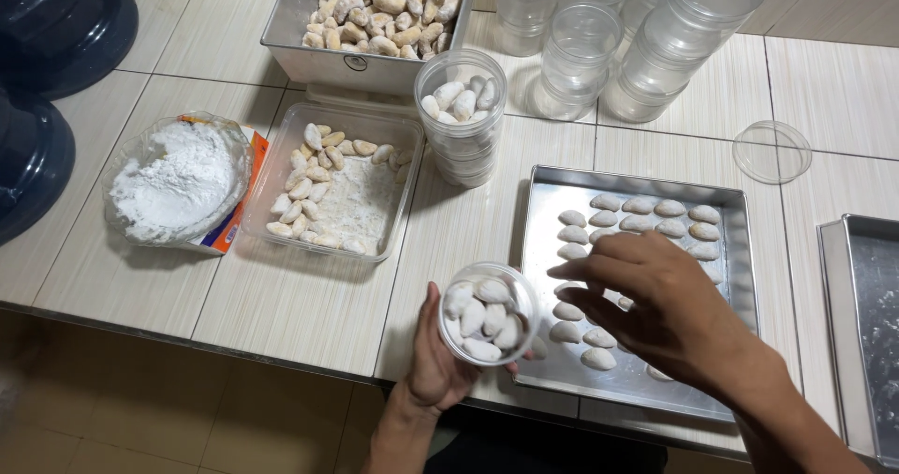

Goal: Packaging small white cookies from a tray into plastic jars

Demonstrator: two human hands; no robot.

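Low at frame centre, your left hand (438, 357) gripped small clear jar (488, 313), mouth up, partly filled with powdered crescent cookies. Your right hand (655, 301) hovered open, fingers spread, over metal tray (730, 202) at lower right, holding nothing visible. Tray kept about half its cookies (646, 214); near rows thinned. Judged: this jar well short of full. One filled jar (462, 113) stood above centre. Empty jars (599, 34) stacked upper right, loose lid (773, 151) beside them. Upper left: plastic tub (281, 170) with coated cookies, bowl of white powder (180, 179), steel pan (281, 24) heaped with uncoated ones — plenty left.

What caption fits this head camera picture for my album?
Left hand holds a clear jar of sugar-dusted cookies while right hand reaches over the metal tray.
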